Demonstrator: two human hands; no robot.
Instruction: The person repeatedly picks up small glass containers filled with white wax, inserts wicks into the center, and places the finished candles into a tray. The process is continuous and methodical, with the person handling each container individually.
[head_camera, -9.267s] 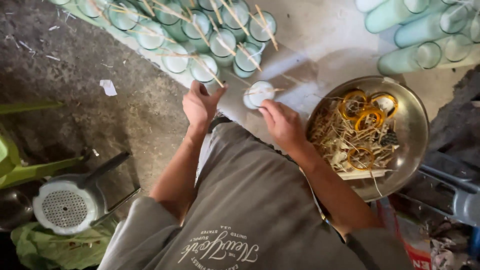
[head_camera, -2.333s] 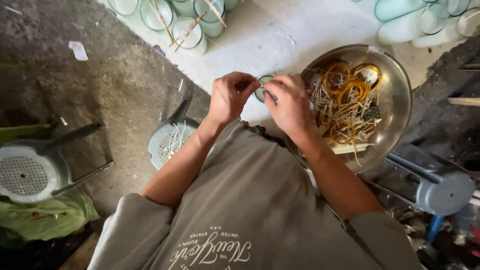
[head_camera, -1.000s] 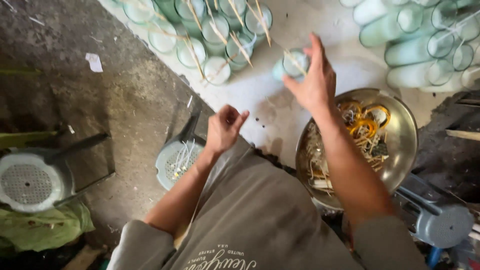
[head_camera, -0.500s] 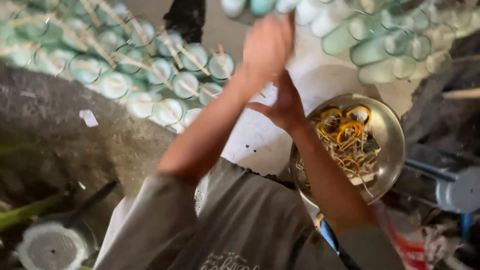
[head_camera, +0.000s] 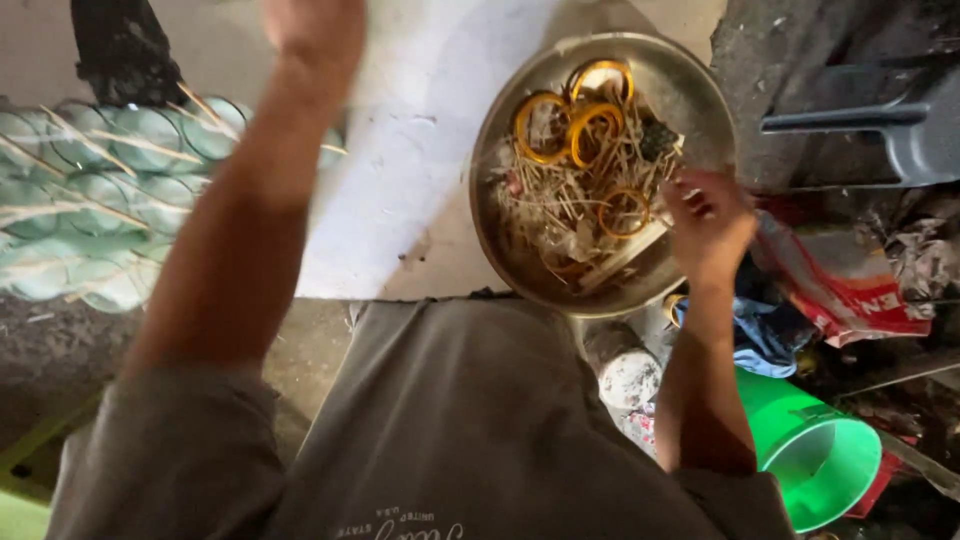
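my right hand (head_camera: 708, 222) hovers half-curled over thin, light, snappable sticks (head_camera: 580, 215) in the bowl (head_camera: 500, 140); left hand (head_camera: 312, 25) blurred, can't tell.

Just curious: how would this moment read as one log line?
left hand: raised, blurred, grip unclear | right hand: at bowl rim, over sticks

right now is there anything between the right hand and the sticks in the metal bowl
Nothing visible does. The right hand hangs over the right rim of the metal bowl, its fingers just above the sticks and yellow rubber bands, with no object in between. The left hand is raised far off, blurred.
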